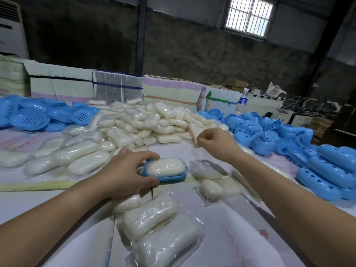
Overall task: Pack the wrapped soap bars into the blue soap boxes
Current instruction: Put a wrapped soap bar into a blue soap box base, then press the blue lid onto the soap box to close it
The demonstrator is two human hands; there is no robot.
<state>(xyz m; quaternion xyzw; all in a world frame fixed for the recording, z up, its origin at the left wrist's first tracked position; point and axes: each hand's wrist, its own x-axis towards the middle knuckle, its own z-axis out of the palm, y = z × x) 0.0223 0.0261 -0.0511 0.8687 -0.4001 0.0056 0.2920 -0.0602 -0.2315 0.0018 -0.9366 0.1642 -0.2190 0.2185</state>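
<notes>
One wrapped soap bar (166,166) lies lengthwise three-to-nine in the blue box (173,178), left hand (127,170) gripping it; right hand (213,138) pinches another bar (194,132) at one o'clock.

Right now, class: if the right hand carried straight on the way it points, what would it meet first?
Probably the wrapped soap bar at the near edge of the soap pile; the right hand looks almost at it, though depth is unclear.

My left hand (126,170) covers the near end of the blue soap box (173,178). Motion blurs the wrapped bars (212,182) beside it; my elbows are cut off.
</notes>
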